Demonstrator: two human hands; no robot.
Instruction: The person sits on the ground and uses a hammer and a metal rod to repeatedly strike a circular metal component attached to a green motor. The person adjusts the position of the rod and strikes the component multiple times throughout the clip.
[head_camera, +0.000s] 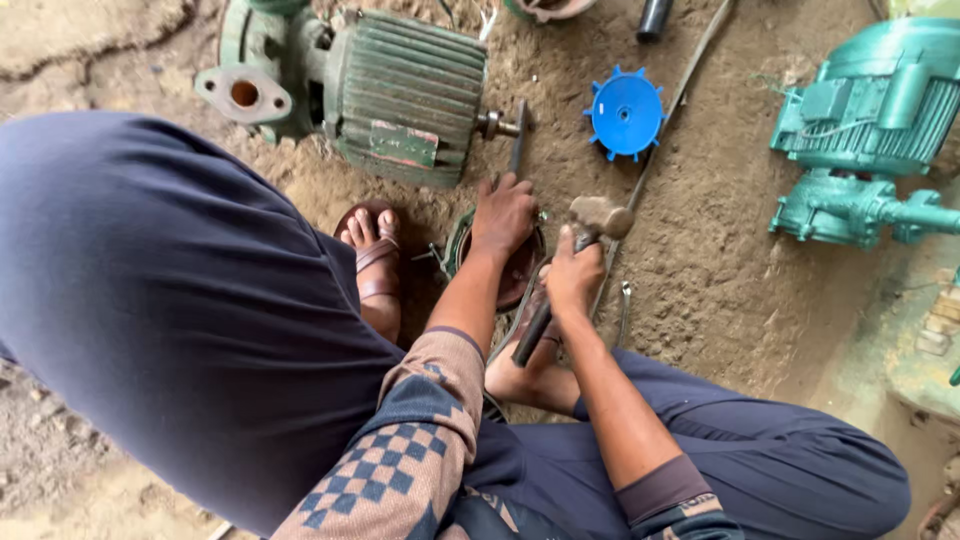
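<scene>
I squat on a dirt floor. My left hand (503, 213) presses down on a round rusty metal cover (520, 275) lying between my sandalled feet. It seems to steady a thin dark rod (518, 145) that points toward a motor shaft. My right hand (573, 275) grips the dark handle of a hammer (598, 217), whose head sits just right of my left hand. What lies under my left palm is hidden.
A green ribbed electric motor (400, 95) lies just beyond the cover. A blue plastic fan (625, 112) rests on the dirt to the right, beside a long thin bar (680, 95). A teal pump unit (870, 130) stands at the far right.
</scene>
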